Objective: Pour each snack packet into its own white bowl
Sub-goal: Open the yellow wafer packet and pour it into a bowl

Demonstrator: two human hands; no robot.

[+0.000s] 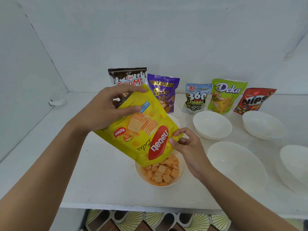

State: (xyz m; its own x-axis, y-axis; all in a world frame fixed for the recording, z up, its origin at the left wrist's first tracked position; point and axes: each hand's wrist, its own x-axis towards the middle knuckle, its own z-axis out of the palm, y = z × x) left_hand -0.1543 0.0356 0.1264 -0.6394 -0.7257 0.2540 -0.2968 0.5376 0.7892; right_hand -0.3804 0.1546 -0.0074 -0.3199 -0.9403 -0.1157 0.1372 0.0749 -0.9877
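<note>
A yellow Nabati packet [141, 130] is tipped upside down over a white bowl [182, 170] near the table's front edge. Orange wafer cubes [163, 172] fill that bowl under the packet's mouth. My left hand [110, 109] grips the packet's raised bottom end. My right hand [186, 145] pinches the packet's lower right corner beside the opening. Standing along the back wall are a SooMi packet [128, 77], a purple Wafer Qube packet [164, 90], a 360 Kuaci packet [196, 97], a green Deka packet [226, 95] and a red Nips packet [253, 100].
Empty white bowls sit to the right: one at mid-table [211, 124], one at far right [263, 124], a large one near the front [236, 164] and one cut off by the right edge [295, 162]. Another bowl's rim [175, 119] shows behind the yellow packet. White walls close in left and back.
</note>
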